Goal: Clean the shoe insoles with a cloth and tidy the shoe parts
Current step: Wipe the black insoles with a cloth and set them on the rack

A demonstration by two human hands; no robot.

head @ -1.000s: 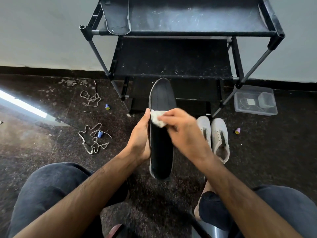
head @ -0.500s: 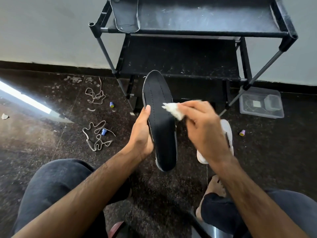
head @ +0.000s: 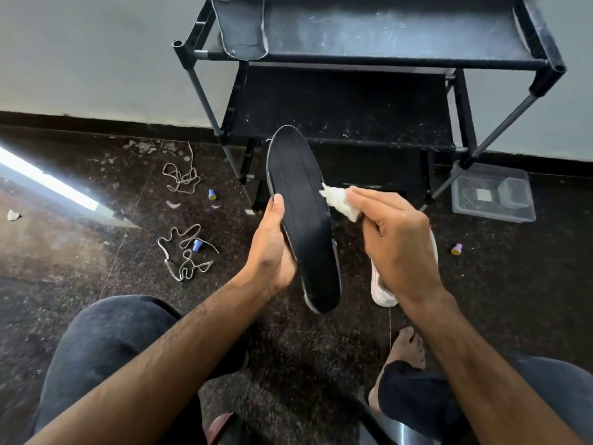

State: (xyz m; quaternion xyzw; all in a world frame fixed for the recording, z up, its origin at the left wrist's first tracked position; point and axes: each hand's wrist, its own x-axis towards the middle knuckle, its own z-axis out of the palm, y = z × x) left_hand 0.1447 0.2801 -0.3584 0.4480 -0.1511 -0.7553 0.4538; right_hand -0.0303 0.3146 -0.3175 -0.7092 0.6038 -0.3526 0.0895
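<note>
My left hand [head: 272,248] grips a black insole [head: 303,220] along its left edge, thumb lying on the upper face, holding it lengthwise in the air in front of the black shoe rack [head: 353,101], toe end pointing up toward the rack's middle shelf. My right hand [head: 398,245] pinches a small crumpled white cloth [head: 340,202] between thumb and fingertips; the cloth's tip meets the insole's right edge about midway along its length.

A second dark insole [head: 240,27] lies on the rack's top shelf at its left end, its rounded end hanging over the front bar. On the floor just in front of the rack, mostly hidden behind my right hand, sits a white shoe [head: 382,290]. Two loose white laces lie on the floor left of the rack, one nearer the wall [head: 181,178] and one nearer me [head: 184,252], each with a small blue cap beside it. A clear plastic box [head: 492,194] stands on the floor by the rack's right leg, with a small purple cap [head: 456,249] just in front of it.
</note>
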